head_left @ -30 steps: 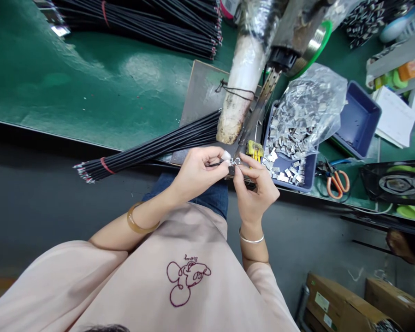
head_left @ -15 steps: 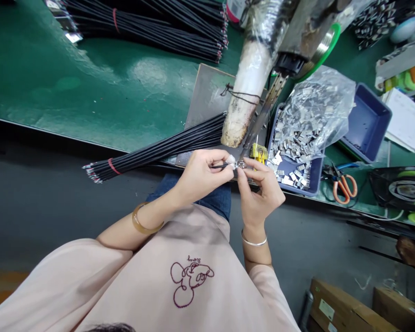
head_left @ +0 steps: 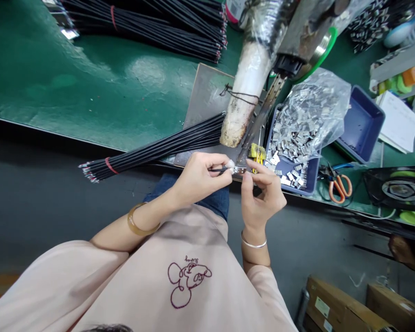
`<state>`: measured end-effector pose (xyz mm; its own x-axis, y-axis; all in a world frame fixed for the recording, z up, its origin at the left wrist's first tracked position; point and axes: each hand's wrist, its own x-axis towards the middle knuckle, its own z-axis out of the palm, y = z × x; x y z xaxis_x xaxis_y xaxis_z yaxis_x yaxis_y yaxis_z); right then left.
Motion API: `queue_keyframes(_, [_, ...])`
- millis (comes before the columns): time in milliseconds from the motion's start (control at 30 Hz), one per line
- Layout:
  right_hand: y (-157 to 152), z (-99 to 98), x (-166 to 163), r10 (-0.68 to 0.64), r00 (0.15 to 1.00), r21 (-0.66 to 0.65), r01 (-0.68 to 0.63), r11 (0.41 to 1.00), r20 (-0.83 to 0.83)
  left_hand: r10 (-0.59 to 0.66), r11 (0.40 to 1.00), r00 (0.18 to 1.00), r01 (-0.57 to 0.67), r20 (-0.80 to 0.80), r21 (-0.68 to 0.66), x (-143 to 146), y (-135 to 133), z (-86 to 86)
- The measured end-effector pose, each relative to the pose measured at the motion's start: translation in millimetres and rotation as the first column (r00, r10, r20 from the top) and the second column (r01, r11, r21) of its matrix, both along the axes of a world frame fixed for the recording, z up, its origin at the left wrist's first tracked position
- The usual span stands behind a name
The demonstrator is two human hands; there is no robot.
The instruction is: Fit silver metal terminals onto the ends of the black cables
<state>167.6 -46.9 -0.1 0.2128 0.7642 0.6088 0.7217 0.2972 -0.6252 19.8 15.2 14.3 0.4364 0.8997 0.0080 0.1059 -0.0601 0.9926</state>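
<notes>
My left hand [head_left: 207, 175] pinches the end of a black cable [head_left: 218, 170], its thumb and forefinger closed by a white covering on a fingertip. From that cable end a small silver USB plug [head_left: 241, 170] points right. My right hand [head_left: 261, 189] is just beyond the plug, thumb and forefinger apart with a gap between them. Above the plug, a soldering iron [head_left: 264, 113] slants down, and beside it hangs a plastic-wrapped white tube [head_left: 240, 101]. Behind my left hand lies a banded bundle of black cables [head_left: 159, 145].
Right of my hands, a blue tray [head_left: 309, 182] holds many metal plug shells and a plastic bag [head_left: 332, 97]. Beyond are another blue tray [head_left: 363, 122] and orange-handled cutters [head_left: 340, 189]. A yellow sponge [head_left: 257, 151] sits close by. More cable bundles [head_left: 152, 27] lie at the back.
My right thumb and forefinger have moved off the plug, slightly right and apart, so more of its metal shell shows. My left hand keeps its pinch on the cable.
</notes>
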Motion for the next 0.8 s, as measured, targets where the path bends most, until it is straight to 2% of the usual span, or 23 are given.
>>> queue_keyframes(133, [2.1, 3.2, 0.5, -0.021, 1.0, -0.003, 0.02, 1.0, -0.022, 0.026, 1.0, 1.0, -0.026, -0.009, 0.012, -0.3, -1.5, -0.3])
queue_keyframes(333, [3.9, 4.0, -3.3, 0.017, 0.991, 0.03, -0.021, 0.999, 0.134, 0.074, 0.997, 0.996, -0.073, 0.052, -0.018, 1.1, 1.0, -1.1])
queue_keyframes(600, [6.4, 4.8, -4.2, 0.02, 0.997, 0.037, -0.023, 0.999, 0.075, 0.076, 0.997, 0.992, -0.074, 0.098, -0.024, 1.6, 4.3, 3.7])
queue_keyframes(800, [3.2, 4.6, -1.3, 0.076, 0.994, 0.001, -0.076, 0.997, 0.076, 0.017, 0.997, 0.994, -0.008, 0.11, -0.083, -0.7, 6.4, 3.8])
